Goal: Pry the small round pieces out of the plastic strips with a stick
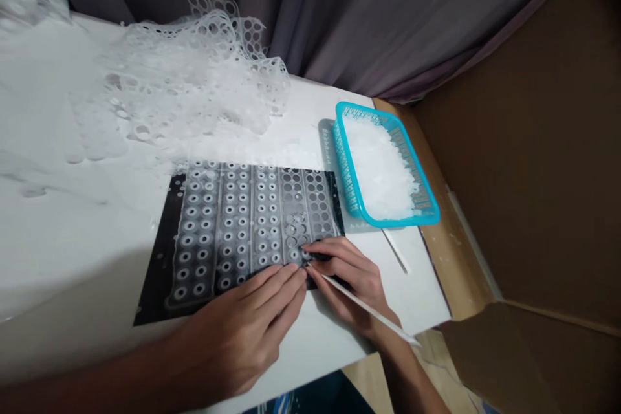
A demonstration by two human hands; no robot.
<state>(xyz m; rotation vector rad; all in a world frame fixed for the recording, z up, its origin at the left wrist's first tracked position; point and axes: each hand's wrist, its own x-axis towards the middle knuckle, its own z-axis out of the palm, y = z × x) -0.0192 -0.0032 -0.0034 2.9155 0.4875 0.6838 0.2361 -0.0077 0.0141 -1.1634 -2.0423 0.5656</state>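
A black mat lies on the white table, bearing translucent strips with rows of round ringed pieces. My left hand rests at the mat's front edge, its fingers together and their tips on the strips' lower right part. Beside it, my right hand has its fingertips at the same spot, with a thin white stick running from there beneath the fingers and past the wrist. Whatever small piece lies between the fingertips is too hidden to name. Toward the right, some circles on the strips show no rings.
A turquoise basket full of small white pieces stands at the right. Another white strip lies before it. Perforated translucent sheets are heaped at the back left. A dark curtain and brown board border the table.
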